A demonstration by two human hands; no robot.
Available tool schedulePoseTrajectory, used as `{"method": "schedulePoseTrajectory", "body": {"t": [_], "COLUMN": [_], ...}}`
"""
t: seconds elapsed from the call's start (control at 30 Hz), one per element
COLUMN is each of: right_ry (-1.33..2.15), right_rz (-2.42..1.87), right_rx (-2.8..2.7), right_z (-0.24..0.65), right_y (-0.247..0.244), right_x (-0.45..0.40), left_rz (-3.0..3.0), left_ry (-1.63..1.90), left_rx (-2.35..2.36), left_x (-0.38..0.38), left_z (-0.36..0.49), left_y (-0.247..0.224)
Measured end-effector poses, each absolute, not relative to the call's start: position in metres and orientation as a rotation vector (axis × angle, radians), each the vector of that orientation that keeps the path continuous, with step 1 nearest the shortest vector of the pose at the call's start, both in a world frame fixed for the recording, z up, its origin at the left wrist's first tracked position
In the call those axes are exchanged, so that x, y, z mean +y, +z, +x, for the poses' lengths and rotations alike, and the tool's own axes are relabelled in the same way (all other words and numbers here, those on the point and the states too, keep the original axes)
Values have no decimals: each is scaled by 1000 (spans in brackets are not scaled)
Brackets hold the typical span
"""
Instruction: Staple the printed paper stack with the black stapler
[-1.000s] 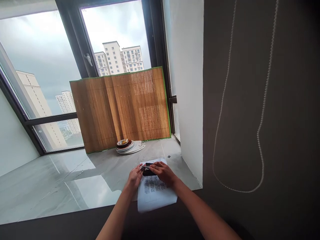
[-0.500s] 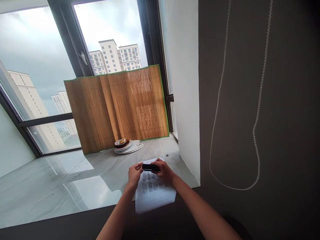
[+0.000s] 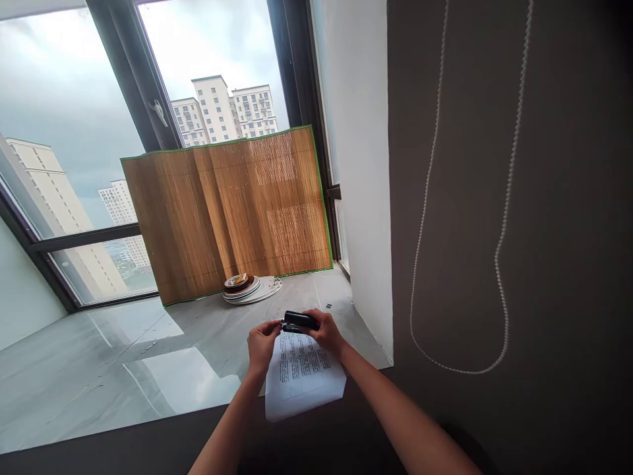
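My right hand [image 3: 324,331] is wrapped around the back of a black stapler [image 3: 301,321]. The stapler is held above a printed sheet of paper [image 3: 305,373], and its upper and lower arms show apart at the front end. At that front end, the fingers of my left hand [image 3: 262,344] are closed in a pinch against the stapler; anything small between them is hidden. The paper lies on the grey sill, its near end hanging over the front edge. Small dark strips, perhaps staples [image 3: 329,305], lie just beyond the stapler.
A stack of plates [image 3: 242,290] stands behind my hands, before a bamboo mat [image 3: 232,211] leaning on the window. The glossy grey sill [image 3: 113,382] stretches left. A white wall [image 3: 366,198] rises on the right, with a hanging bead chain [image 3: 420,231] beyond it.
The stapler has tilted, so both its arms now show at the front. My left hand has shifted slightly left, its fingers still at the stapler's tip. The whole view has moved a little.
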State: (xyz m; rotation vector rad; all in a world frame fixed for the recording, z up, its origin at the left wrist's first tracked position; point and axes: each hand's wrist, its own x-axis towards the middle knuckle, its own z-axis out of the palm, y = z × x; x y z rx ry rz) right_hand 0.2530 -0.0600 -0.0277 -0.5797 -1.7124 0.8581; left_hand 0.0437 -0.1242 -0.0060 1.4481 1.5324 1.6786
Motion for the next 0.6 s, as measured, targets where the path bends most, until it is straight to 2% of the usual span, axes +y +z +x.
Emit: {"method": "schedulePoseTrajectory", "body": {"t": [0.6], "right_ry": [837], "right_rz": [-444], "right_rx": [-1742], "right_z": [259], "right_y": [-26], "right_x": [-63], "left_rz": [1764], "left_ry": [1640], "left_rx": [1500], "left_x": [-145], "left_z": [43], "left_y": [12]}}
